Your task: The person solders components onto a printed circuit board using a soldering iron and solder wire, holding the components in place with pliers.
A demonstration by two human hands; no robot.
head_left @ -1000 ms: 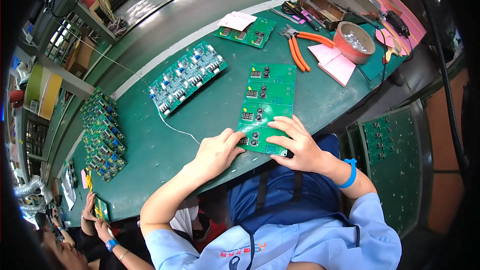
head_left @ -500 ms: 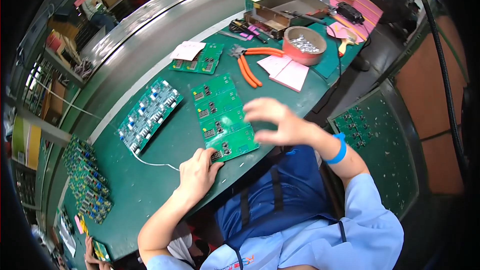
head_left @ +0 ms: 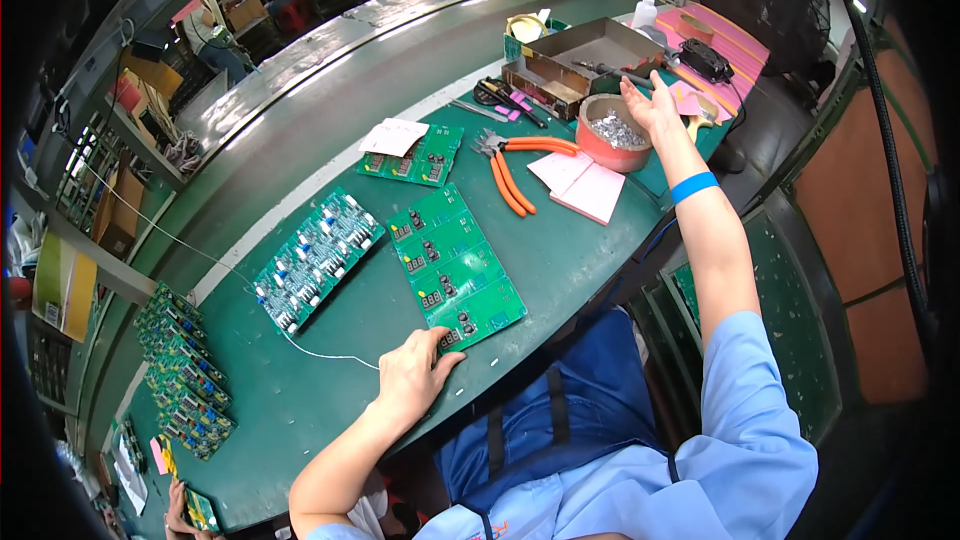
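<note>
A green circuit board panel [head_left: 462, 265] with small displays and black parts lies flat on the bench in front of me. My left hand [head_left: 415, 372] grips its near left corner between fingers and thumb. Far to the right, my right hand [head_left: 652, 108] is stretched out, fingers apart and nothing in it. It is beside the dark handle of a soldering iron [head_left: 612, 73] that rests across a metal tray [head_left: 560, 52]. Just below that hand stands a round red-sided tub [head_left: 612, 152] holding silvery bits. Whether the fingertips touch the handle, I cannot tell.
Left of the panel lies a board crowded with parts [head_left: 318, 258], a white wire near it. Beyond are another green board [head_left: 437, 155] under paper, orange-handled cutters [head_left: 512, 180] and pink paper [head_left: 592, 190]. Several boards [head_left: 185, 375] stand stacked at left, near another person's hand [head_left: 178, 512].
My right hand has moved from beside the panel out to the far right, near the tray and tub. My left hand stays at the panel's corner. The whole view has shifted slightly.
</note>
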